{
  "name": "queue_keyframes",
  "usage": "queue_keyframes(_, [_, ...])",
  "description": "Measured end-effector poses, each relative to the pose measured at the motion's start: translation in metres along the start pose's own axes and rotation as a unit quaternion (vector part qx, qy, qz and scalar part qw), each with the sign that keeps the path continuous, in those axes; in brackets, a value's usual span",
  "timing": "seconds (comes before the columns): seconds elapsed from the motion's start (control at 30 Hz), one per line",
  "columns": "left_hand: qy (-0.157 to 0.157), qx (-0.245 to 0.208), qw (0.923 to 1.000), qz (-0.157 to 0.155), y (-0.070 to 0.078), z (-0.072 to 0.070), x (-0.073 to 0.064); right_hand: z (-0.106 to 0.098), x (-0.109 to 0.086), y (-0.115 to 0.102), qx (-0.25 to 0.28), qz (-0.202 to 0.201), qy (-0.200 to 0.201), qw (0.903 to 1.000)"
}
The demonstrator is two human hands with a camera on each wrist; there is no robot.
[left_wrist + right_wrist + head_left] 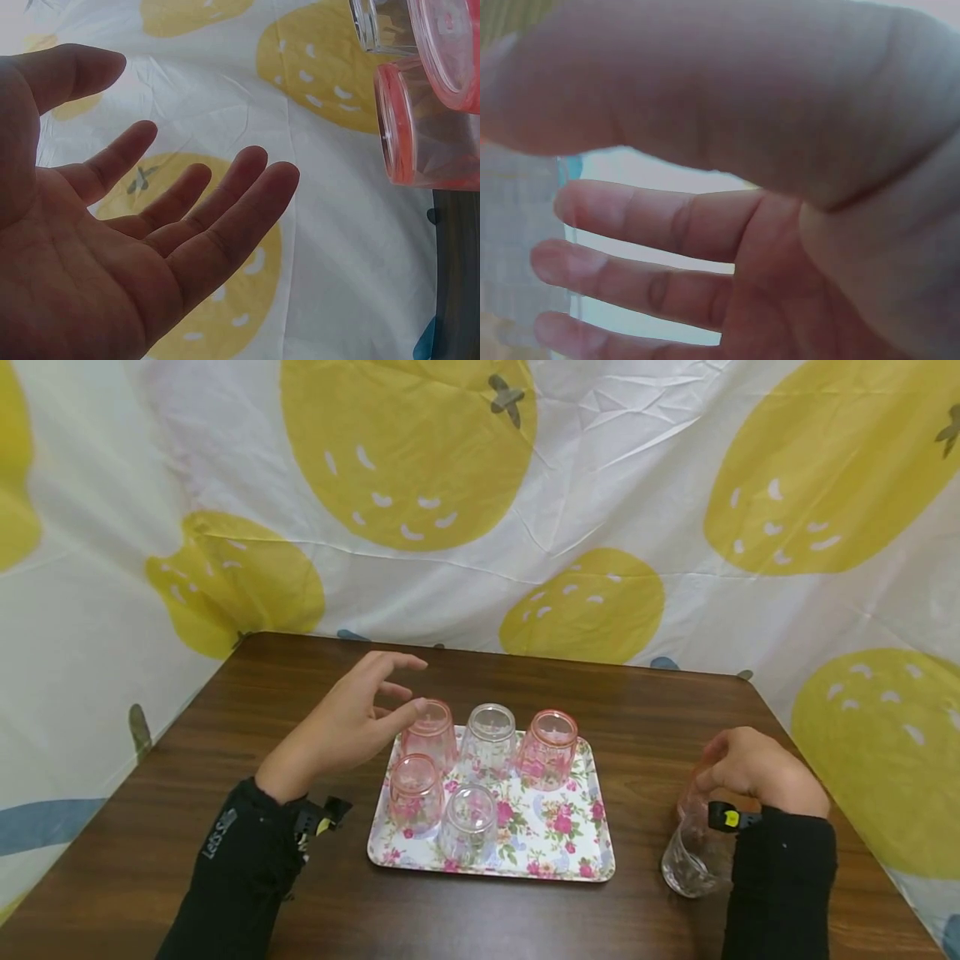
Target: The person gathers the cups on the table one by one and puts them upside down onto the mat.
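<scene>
Five tumblers are standing upside down on the floral tray (558,852), three in the far row and two in front, probably so they drain or stay clean inside. The left hand (352,722) is hovering at the tray's far-left corner with fingers spread and relaxed, holding nothing; its thumb is lying at the base of the pink tumbler (430,735), touching it or just short of it. The left wrist view is showing the open palm (97,247) with the pink rims off to one side.

The right hand (757,770) is curling over the clear glass (693,856), which is standing on the brown counter (225,718) well to the right of the tray. Its fingers (641,221) are wrapping the glass from above, with the wrist arched over it and the black sleeve (780,885) toward the near edge.
</scene>
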State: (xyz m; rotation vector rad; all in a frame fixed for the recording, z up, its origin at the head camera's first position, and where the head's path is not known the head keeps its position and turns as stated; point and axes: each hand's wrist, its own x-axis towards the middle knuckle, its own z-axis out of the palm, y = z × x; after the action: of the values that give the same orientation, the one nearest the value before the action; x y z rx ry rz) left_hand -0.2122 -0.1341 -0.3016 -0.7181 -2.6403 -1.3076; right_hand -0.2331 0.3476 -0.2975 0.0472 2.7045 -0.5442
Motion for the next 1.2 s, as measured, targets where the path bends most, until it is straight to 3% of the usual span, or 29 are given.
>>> queue_keyframes(0.3, [0.002,0.001,1.0000,0.004,-0.001,0.000,0.001,-0.003,-0.012,-0.011,-0.048,-0.050,0.095,0.9931])
queue_keyframes(0.6, [0.003,-0.001,1.0000,0.003,-0.001,0.000,-0.001,-0.006,-0.030,-0.022,-0.014,-0.134,0.160,0.9779])
queue_keyframes(0.9, [0.005,-0.004,0.9999,0.013,0.000,0.001,0.000,-0.006,-0.043,-0.032,0.054,-0.234,0.241,0.9402])
queue_keyframes(1.2, [0.009,-0.015,0.9996,0.022,0.000,0.004,0.001,0.000,-0.040,-0.042,0.159,-0.307,0.244,0.9062])
